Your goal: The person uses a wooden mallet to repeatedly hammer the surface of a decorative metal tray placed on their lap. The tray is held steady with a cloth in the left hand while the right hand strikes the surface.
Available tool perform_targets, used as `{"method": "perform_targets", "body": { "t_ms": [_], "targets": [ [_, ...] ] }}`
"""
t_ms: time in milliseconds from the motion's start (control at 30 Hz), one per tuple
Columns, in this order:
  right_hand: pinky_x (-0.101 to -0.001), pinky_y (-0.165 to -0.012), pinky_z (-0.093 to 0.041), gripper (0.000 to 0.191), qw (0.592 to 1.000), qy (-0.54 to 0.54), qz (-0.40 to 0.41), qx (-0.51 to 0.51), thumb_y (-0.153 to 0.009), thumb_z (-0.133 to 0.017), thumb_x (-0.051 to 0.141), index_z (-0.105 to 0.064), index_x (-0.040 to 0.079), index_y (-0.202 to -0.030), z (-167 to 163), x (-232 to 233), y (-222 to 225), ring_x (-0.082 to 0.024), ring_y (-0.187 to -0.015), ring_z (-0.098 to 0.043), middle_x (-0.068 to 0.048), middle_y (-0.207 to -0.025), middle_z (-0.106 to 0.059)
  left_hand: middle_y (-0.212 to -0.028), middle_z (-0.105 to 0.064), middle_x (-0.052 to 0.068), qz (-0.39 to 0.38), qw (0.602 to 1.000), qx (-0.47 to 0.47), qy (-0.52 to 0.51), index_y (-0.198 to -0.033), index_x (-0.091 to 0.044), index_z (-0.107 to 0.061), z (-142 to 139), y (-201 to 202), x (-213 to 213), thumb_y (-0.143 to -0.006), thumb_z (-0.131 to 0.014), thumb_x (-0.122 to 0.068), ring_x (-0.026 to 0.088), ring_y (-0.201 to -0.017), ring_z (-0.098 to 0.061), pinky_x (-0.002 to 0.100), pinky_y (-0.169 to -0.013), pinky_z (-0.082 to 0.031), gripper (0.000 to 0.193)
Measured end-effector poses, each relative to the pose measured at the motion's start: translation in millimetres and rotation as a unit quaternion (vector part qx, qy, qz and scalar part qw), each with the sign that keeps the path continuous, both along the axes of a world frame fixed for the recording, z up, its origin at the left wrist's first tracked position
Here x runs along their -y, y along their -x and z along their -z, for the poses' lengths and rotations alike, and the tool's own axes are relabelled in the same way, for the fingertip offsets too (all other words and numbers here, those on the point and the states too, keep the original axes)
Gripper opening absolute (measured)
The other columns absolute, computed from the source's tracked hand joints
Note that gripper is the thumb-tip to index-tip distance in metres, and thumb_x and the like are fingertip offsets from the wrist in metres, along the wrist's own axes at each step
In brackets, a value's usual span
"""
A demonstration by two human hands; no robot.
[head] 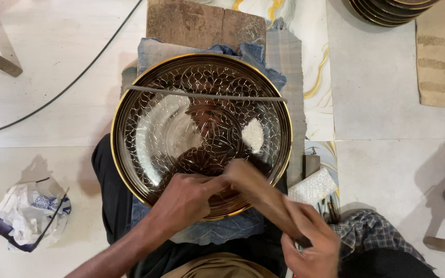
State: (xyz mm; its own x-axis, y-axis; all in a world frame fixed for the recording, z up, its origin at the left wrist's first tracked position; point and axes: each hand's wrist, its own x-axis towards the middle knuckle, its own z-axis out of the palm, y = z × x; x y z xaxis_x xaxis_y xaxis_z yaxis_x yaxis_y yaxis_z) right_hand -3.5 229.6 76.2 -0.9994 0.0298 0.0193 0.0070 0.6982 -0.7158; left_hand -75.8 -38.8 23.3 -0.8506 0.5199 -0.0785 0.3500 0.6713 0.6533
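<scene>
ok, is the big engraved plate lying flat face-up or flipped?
Face-up. The engraved plate shows its concave, patterned inside and gold rim, resting on blue cloth.

Pale tiled floor [387, 154] w/ black cable [78, 77], crumpled plastic bag [27, 213], stacked plates [387, 10], woven mat [444, 56].

Engraved metal tray, in hand.
Round brass tray [181, 128], gold rim, scale-pattern engraving, lying flat on blue cloth; wooden mallet [263, 198] tilted across its near edge.

left hand [184, 198] pinched, right hand [310, 242] seemingly gripping
</scene>
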Motion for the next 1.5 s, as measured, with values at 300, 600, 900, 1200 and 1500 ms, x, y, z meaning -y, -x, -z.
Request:
{"method": "perform_targets", "body": {
  "t_ms": [300,600,900,1200,1500],
  "targets": [
    [-0.0359,-0.100,-0.051,0.083,0.990,0.112,0.090,0.003,-0.065,-0.077,-0.007,-0.048,-0.011,-0.143,91.3,-16.4,-72.7,-0.029,-0.120,-0.067,-0.027,-0.126,-0.067,-0.080,-0.079,0.008,0.108,0.991,0.001,-0.073,-0.120,-0.019,-0.070,-21.4,37.0,4.6,-0.072,-0.063,0.012,0.018,-0.059,-0.071,0.035,-0.048,-0.056,0.058],
    [-0.0356,-0.094,-0.055,0.077,0.962,0.225,0.089,0.129,-0.069,-0.072,-0.009,-0.053,-0.007,-0.143,108.4,-19.6,-99.0,-0.029,-0.107,-0.075,-0.026,-0.120,-0.075,-0.055,-0.062,0.008,0.290,0.955,0.008,0.056,-0.131,-0.015,-0.062,-41.7,64.9,-3.2,-0.076,-0.062,0.016,0.020,-0.048,-0.062,0.041,-0.046,-0.049,0.063],
    [-0.0364,-0.091,-0.061,0.061,0.984,0.064,0.162,-0.020,-0.071,-0.073,-0.004,-0.060,-0.004,-0.130,131.6,-11.3,-110.3,-0.032,-0.102,-0.076,-0.026,-0.112,-0.072,-0.059,-0.065,0.007,0.343,0.938,-0.010,0.046,-0.130,-0.018,-0.064,-44.7,67.5,-7.4,-0.078,-0.066,0.011,0.023,-0.053,-0.065,0.042,-0.048,-0.051,0.060],
    [-0.0367,-0.088,-0.060,0.064,0.984,0.114,0.123,-0.062,-0.068,-0.070,-0.007,-0.062,-0.004,-0.132,90.0,1.4,-71.1,-0.030,-0.104,-0.074,-0.022,-0.116,-0.071,-0.083,-0.078,0.006,0.194,0.981,-0.005,0.008,-0.122,-0.017,-0.069,-34.1,44.3,4.2,-0.077,-0.063,0.008,0.019,-0.057,-0.070,0.037,-0.048,-0.054,0.052],
    [-0.0348,-0.084,-0.059,0.070,0.998,-0.007,-0.066,-0.011,-0.065,-0.074,-0.004,-0.066,0.007,-0.134,-4.0,-4.2,20.8,-0.024,-0.101,-0.075,-0.015,-0.119,-0.074,-0.084,-0.079,0.012,-0.063,0.995,-0.065,-0.039,-0.113,-0.009,-0.070,0.6,-7.4,6.7,-0.069,-0.060,0.010,0.021,-0.061,-0.073,0.033,-0.045,-0.059,0.049]
  ]
}}
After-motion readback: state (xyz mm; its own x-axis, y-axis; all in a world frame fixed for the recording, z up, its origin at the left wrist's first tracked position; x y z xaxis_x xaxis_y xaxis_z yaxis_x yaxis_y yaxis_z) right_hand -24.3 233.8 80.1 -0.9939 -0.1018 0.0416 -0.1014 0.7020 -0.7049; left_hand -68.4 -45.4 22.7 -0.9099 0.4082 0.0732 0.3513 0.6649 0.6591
